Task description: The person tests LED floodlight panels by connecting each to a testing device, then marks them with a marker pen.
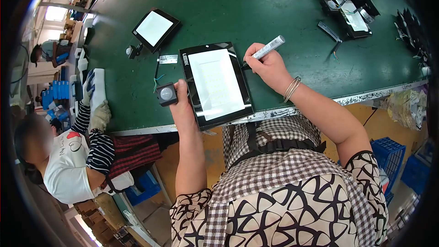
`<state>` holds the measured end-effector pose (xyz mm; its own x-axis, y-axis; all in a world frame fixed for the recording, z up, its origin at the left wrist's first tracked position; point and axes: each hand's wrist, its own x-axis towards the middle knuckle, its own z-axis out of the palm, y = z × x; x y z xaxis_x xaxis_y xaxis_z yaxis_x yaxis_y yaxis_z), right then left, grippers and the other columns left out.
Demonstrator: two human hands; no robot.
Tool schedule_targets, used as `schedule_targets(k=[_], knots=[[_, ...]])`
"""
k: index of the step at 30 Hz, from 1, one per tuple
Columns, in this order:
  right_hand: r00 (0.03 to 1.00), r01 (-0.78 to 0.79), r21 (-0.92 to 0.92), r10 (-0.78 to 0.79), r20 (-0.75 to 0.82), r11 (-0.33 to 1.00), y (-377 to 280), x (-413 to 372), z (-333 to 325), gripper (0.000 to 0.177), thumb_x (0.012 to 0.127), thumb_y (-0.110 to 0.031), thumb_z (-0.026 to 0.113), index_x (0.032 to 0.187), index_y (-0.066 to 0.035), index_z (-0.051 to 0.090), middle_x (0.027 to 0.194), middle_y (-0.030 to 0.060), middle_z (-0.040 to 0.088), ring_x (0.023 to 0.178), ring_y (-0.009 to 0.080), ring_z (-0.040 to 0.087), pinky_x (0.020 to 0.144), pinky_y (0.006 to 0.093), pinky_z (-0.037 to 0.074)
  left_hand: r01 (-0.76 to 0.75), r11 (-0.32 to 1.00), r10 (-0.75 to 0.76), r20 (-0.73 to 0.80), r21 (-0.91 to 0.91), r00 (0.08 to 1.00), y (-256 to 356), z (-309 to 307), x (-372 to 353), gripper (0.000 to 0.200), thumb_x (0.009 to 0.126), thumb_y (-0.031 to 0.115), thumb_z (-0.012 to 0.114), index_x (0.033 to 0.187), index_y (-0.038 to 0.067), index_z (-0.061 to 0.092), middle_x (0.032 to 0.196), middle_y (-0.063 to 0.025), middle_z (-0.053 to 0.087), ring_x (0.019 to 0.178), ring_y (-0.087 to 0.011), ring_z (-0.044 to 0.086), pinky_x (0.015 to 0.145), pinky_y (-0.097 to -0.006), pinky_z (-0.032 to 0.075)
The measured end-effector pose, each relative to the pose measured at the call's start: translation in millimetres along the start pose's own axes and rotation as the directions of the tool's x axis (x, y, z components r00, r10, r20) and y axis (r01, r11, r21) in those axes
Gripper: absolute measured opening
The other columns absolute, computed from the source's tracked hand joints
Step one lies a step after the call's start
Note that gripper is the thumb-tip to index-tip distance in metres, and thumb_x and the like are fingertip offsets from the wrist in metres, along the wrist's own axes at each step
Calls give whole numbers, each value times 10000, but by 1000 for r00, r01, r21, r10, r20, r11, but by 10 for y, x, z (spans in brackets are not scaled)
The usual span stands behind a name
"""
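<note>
A black-framed flat lamp (218,84) with a pale panel lies tilted near the table's front edge. At its left side a small black sensor with a white dome (167,93) sticks out. My left hand (183,110) is closed around the lamp's lower left edge, beside the sensor. In my right hand (270,67) is a white marker (270,48), its dark tip down at the lamp's right edge. A second, similar lamp (154,29) with its own sensor (131,51) lies beyond, at the upper left.
On the green table (274,9) are a label with wires (168,59), another wired piece (330,32) and stacked lamps (350,13) at the right. A co-worker in gloves (68,155) is at the left. Blue crates (388,151) stand below, right.
</note>
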<state>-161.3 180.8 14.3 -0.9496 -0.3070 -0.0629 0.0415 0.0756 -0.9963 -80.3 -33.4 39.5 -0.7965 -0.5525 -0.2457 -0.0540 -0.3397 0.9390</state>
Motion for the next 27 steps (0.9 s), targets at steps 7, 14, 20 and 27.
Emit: schedule_targets(k=[7, 14, 20, 27], knots=[[998, 39, -2, -39, -54, 999, 32, 33, 29, 85, 863, -129, 559, 809, -67, 540, 645, -52, 461, 580, 32, 447, 518, 194, 366, 41, 999, -41, -15, 10, 999, 65, 51, -51, 215, 901, 220, 597, 965, 28, 524, 908, -35, 558, 836, -114, 538, 759, -263, 449], [1000, 1, -26, -1, -7, 1000, 11, 5, -7, 84, 863, -129, 567, 814, -65, 544, 645, -47, 468, 586, 34, 458, 524, 194, 373, 33, 999, -33, -13, 21, 999, 94, 76, -82, 217, 904, 227, 591, 965, 31, 521, 924, -41, 563, 846, -120, 545, 760, -270, 458], [999, 25, -2, -25, -42, 1000, 1, 12, 31, 94, 862, -131, 567, 800, -65, 546, 643, -48, 473, 584, 37, 462, 525, 197, 377, 56, 998, -55, 13, -26, 998, 52, 15, -43, 205, 905, 216, 589, 962, 32, 522, 915, -35, 560, 841, -116, 542, 756, -268, 458], [999, 20, 2, -20, -38, 1000, -1, 15, 37, 94, 866, -133, 568, 813, -58, 547, 654, -40, 487, 595, 39, 478, 530, 200, 391, 28, 999, -28, 2, -19, 1000, 19, -17, -16, 196, 908, 213, 585, 949, 31, 525, 903, -34, 559, 825, -111, 541, 745, -261, 459]])
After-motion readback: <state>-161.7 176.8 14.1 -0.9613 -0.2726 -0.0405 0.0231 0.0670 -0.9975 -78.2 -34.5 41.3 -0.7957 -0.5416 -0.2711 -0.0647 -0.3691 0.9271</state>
